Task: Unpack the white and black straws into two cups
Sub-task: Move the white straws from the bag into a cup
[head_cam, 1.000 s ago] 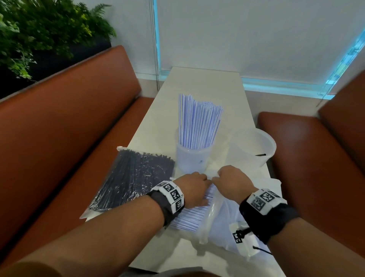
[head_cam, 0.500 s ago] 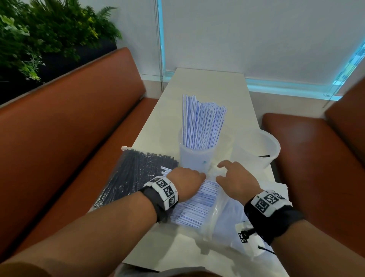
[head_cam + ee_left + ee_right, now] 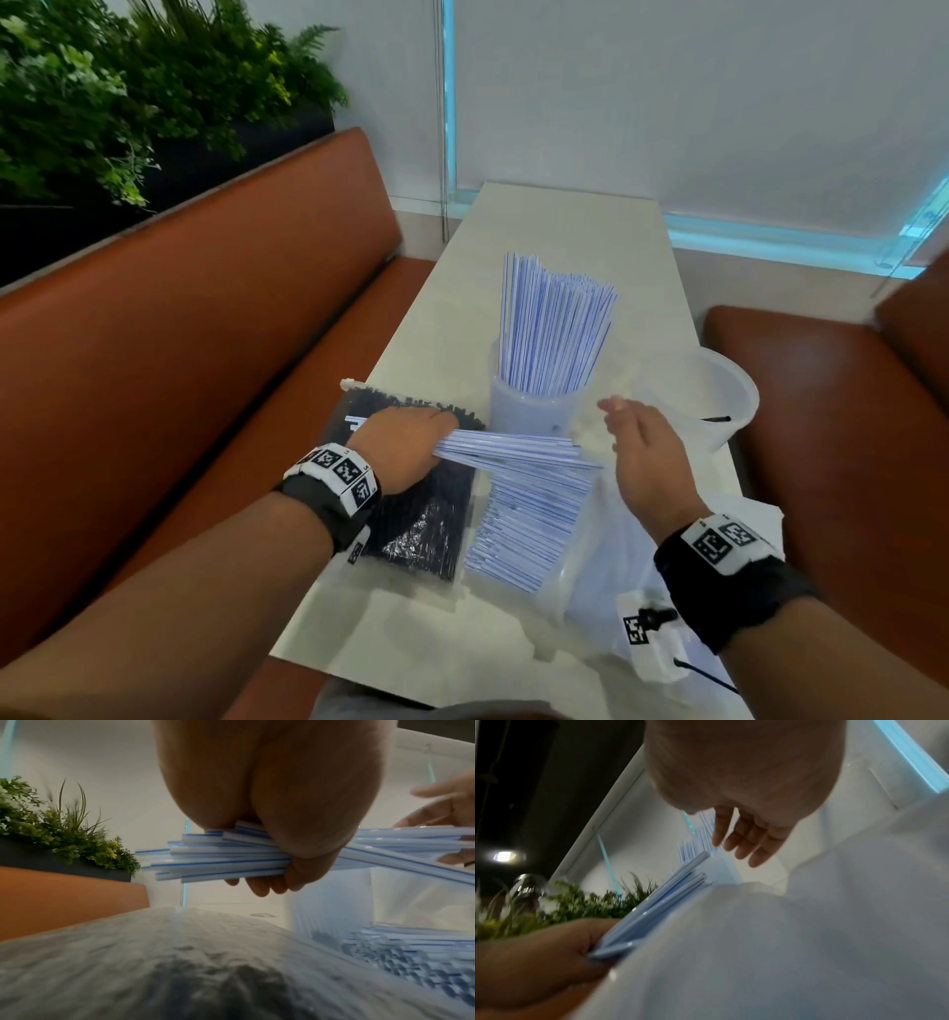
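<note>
My left hand (image 3: 405, 444) grips a bundle of white straws with blue stripes (image 3: 513, 446) (image 3: 226, 860) and holds it level above the sealed pack of black straws (image 3: 411, 519). More white straws (image 3: 534, 519) lie in their opened clear bag on the table. A clear cup (image 3: 529, 411) behind them stands packed with upright white straws (image 3: 554, 329). A second clear cup (image 3: 724, 395) sits to the right with one black straw in it. My right hand (image 3: 642, 442) (image 3: 746, 839) hovers open at the bundle's right end, fingers straight, holding nothing.
The narrow pale table (image 3: 554, 231) runs away from me between two orange-brown bench seats (image 3: 205, 334) (image 3: 832, 411). Crumpled clear plastic (image 3: 667, 591) lies under my right wrist. Green plants (image 3: 128, 92) stand behind the left bench.
My left hand has lifted a bundle of white straws out of the bag and swung it left over the black pack. My right hand came off the bag and opened.
</note>
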